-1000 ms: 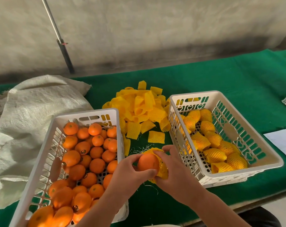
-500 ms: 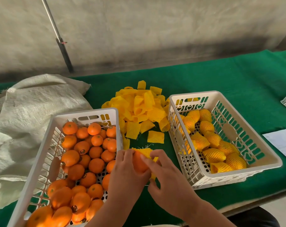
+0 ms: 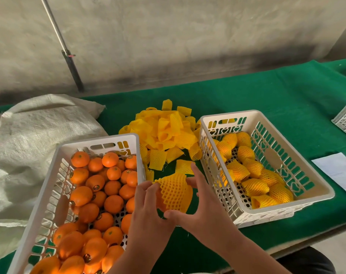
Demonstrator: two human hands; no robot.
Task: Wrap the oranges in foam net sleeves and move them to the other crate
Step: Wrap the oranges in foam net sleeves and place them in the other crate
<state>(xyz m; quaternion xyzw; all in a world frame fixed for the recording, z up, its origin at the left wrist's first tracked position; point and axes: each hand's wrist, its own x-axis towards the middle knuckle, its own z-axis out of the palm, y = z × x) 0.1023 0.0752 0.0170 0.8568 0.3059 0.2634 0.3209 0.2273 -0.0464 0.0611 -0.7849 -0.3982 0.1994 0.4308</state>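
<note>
An orange sits between the two hands above the green table cover, in the gap between the two white crates. A yellow foam net sleeve is stretched over most of it, its diamond mesh opened wide, so that only a strip of bare orange skin shows at the fruit's left side. The sleeve's upper edge flares into a loose point towards the left.

The left hand holds the orange from the left, its fingers curled against the uncovered side and the sleeve's edge. The right hand comes in from the right: its thumb reaches under the sleeved fruit and meets the left hand there, while its fingers stand fairly straight up behind the sleeve's right side, the tips rising above it. Whether those fingers pinch the net or only press against it cannot be told.

The left crate is heaped with bare oranges, several carrying small stickers. The right crate holds a number of sleeved oranges lying on its perforated floor. Between the crates, farther from the person, lies a pile of empty sleeves. A pale woven sack lies on the table beyond the left crate.
</note>
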